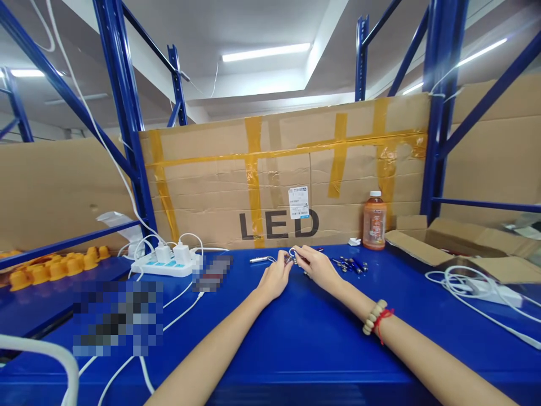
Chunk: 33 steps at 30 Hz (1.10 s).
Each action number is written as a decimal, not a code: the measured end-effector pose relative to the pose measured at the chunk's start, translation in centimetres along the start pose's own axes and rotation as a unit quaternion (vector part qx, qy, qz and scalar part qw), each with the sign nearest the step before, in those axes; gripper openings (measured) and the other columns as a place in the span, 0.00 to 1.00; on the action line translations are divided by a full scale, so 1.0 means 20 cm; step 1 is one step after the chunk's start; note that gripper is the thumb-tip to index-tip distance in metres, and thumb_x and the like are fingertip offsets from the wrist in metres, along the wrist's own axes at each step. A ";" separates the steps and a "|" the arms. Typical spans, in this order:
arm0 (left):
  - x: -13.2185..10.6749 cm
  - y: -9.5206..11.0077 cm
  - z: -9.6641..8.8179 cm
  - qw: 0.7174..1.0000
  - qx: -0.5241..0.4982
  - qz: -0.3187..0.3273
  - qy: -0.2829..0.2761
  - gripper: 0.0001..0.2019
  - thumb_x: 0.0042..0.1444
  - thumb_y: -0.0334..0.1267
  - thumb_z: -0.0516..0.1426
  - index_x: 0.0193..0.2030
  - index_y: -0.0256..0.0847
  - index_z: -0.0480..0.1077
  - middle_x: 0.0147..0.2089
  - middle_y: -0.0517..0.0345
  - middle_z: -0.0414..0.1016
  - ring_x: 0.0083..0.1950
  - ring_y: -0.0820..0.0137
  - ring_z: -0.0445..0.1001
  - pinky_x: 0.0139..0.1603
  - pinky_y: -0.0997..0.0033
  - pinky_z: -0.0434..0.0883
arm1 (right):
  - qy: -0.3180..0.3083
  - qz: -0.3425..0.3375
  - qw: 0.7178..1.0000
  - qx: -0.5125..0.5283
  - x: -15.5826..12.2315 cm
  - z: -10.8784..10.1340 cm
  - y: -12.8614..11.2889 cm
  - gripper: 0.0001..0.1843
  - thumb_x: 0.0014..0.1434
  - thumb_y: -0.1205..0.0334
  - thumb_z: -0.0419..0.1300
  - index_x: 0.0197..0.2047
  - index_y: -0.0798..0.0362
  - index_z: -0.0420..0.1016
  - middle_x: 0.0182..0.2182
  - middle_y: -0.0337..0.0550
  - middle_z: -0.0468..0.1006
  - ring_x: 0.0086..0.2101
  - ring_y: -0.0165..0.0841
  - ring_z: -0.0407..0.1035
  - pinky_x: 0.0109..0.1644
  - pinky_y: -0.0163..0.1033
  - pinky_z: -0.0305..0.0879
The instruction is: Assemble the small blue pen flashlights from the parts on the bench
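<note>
My left hand (274,277) is closed in a pinch over the blue tabletop (270,344), on a small dark piece too small to make out. Touching close beside it, my right hand (316,267) also pinches, with a thin white loop (292,251) showing at its fingertips. Just left of the hands lies a short silver pen-shaped piece (258,260) with a thin cord running toward my left fingers. To the right of my right hand several small blue and silver metal pieces (350,265) lie in a loose pile. The fingers partly hide what they hold.
A white power strip (163,265) with plugged chargers stands at left, its cables crossing the table. At back right are an orange-filled bottle (375,223) and an open cardboard box (443,248). White cables (473,285) coil at right. A cardboard wall (203,186) closes the back.
</note>
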<state>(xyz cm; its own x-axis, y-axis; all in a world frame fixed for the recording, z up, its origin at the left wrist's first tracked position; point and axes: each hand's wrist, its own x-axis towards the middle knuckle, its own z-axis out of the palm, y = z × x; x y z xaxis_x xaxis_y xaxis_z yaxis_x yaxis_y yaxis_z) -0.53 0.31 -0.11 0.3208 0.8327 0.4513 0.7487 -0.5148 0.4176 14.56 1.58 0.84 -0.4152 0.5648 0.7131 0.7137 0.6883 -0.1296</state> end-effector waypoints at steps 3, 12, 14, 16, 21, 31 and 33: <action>0.00 0.00 0.00 1.000 0.015 -0.002 -0.008 0.09 0.60 0.40 0.41 0.47 0.43 0.51 0.42 0.55 0.70 0.44 0.64 0.71 0.39 0.70 0.65 | 0.001 0.002 1.000 -0.007 0.00 0.01 0.00 0.14 0.60 0.62 0.42 0.41 0.53 0.66 0.29 0.42 0.68 0.31 0.30 0.65 0.33 0.32 0.59; 0.01 -0.02 0.02 0.999 -0.024 -0.010 0.022 0.08 0.60 0.40 0.41 0.44 0.43 0.53 0.36 0.57 0.71 0.35 0.68 0.71 0.33 0.72 0.64 | -0.012 0.004 1.000 -0.015 0.00 0.01 -0.02 0.13 0.60 0.63 0.42 0.39 0.51 0.66 0.29 0.41 0.69 0.31 0.30 0.65 0.32 0.32 0.58; 0.01 -0.02 0.02 0.999 -0.025 -0.014 0.029 0.08 0.60 0.40 0.40 0.44 0.42 0.53 0.35 0.57 0.71 0.35 0.68 0.71 0.32 0.72 0.63 | -0.019 0.003 1.000 -0.019 0.00 0.01 -0.02 0.13 0.60 0.63 0.42 0.38 0.51 0.66 0.28 0.40 0.68 0.30 0.29 0.65 0.32 0.32 0.58; 0.01 -0.02 0.02 0.999 -0.012 -0.023 0.038 0.09 0.60 0.40 0.40 0.44 0.43 0.54 0.36 0.58 0.71 0.36 0.68 0.71 0.33 0.72 0.63 | -0.026 0.001 0.999 -0.019 0.00 0.01 -0.01 0.13 0.60 0.62 0.42 0.39 0.51 0.66 0.28 0.40 0.68 0.30 0.29 0.65 0.32 0.32 0.58; 0.02 -0.03 0.01 0.993 0.074 -0.047 0.081 0.07 0.59 0.38 0.43 0.41 0.43 0.59 0.40 0.58 0.69 0.43 0.69 0.68 0.41 0.71 0.62 | -0.046 -0.011 0.998 -0.041 -0.01 0.03 0.00 0.15 0.60 0.62 0.43 0.47 0.51 0.64 0.33 0.43 0.71 0.36 0.31 0.67 0.35 0.32 0.60; 0.01 -0.05 0.00 0.974 0.176 -0.136 0.046 0.05 0.53 0.38 0.54 0.35 0.42 0.69 0.41 0.56 0.68 0.47 0.64 0.62 0.47 0.65 0.59 | -0.113 -0.006 0.993 -0.044 -0.02 0.03 0.00 0.18 0.56 0.66 0.47 0.49 0.51 0.67 0.34 0.42 0.72 0.31 0.30 0.68 0.34 0.33 0.60; 0.01 -0.07 -0.01 0.973 0.182 -0.132 0.046 0.07 0.52 0.39 0.54 0.36 0.42 0.69 0.41 0.55 0.68 0.47 0.64 0.61 0.46 0.67 0.60 | -0.116 0.001 0.992 -0.037 -0.02 0.03 0.00 0.18 0.55 0.66 0.48 0.48 0.52 0.67 0.34 0.42 0.72 0.31 0.30 0.67 0.34 0.33 0.60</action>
<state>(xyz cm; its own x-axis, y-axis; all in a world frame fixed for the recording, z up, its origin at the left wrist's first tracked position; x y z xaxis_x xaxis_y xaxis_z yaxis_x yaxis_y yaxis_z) -1.55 1.18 -0.48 0.0483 0.8963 0.4407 0.9593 -0.1646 0.2296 14.48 1.60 0.14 -0.5261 0.6626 0.5331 0.7512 0.6559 -0.0740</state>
